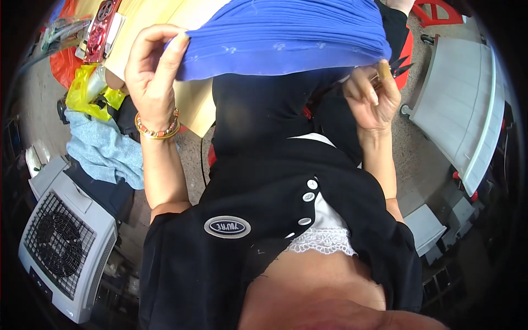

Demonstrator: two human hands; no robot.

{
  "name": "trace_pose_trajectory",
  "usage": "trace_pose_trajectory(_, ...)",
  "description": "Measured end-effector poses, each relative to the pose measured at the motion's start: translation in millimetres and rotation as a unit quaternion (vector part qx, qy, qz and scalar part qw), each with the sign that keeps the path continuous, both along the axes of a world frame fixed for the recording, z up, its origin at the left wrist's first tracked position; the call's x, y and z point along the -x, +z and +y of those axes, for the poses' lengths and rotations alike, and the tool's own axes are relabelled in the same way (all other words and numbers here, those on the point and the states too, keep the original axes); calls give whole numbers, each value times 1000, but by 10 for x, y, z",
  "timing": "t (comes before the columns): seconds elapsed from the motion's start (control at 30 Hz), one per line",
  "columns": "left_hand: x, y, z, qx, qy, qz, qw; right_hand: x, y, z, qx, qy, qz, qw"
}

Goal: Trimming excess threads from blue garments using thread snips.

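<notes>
Head view: left hand (pixel 155 74) and right hand (pixel 375 98) pinch blue cloth (pixel 291 33) taut; pale thread marks (pixel 228 49) remain along its edge; how much is finished, unclear.

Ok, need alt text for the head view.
Two bare hands hold out a ribbed blue fabric, the left hand at one end of its edge and the right hand at the other, with dark-bladed snips at the right hand. A grey fan unit stands at lower left.
</notes>
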State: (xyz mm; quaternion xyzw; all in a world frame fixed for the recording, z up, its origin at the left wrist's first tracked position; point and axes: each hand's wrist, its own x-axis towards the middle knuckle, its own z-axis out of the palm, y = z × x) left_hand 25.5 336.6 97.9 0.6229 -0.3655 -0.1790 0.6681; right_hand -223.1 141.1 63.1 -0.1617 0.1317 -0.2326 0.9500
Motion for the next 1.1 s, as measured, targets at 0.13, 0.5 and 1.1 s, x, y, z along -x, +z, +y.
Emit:
trace_pose_trajectory(0.13,16,-27,-73,-33,23,-155,987,102,-117,-89,73,-10,68,995)
trace_pose_trajectory(0.5,438,147,-21,-5,53,-78,995,80,221,-160,575,-133,273,760)
trace_pose_trajectory(1.1,473,143,-38,-71,-22,-153,985,-566,924,233,839,-51,146,522)
